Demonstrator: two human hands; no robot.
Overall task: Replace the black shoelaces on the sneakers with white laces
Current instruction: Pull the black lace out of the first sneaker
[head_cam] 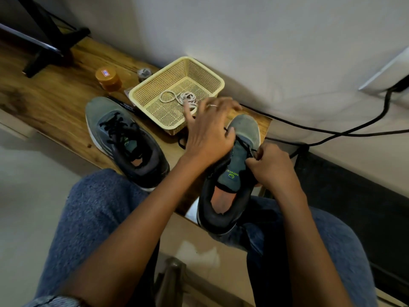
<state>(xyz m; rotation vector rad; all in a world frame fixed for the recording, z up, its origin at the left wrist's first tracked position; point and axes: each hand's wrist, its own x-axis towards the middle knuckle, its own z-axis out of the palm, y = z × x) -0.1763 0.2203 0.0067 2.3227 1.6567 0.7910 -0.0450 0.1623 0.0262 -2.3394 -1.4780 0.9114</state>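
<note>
Your surface point(55, 100) is grained wood with a dull sheen. At eleven o'clock of your hands, the basket point(212, 76) is perforated matt plastic holding woven cord laces point(177, 97). The sneakers point(124, 138) show matt mesh cloth; your jeans point(93, 209) are coarse denim.
</note>
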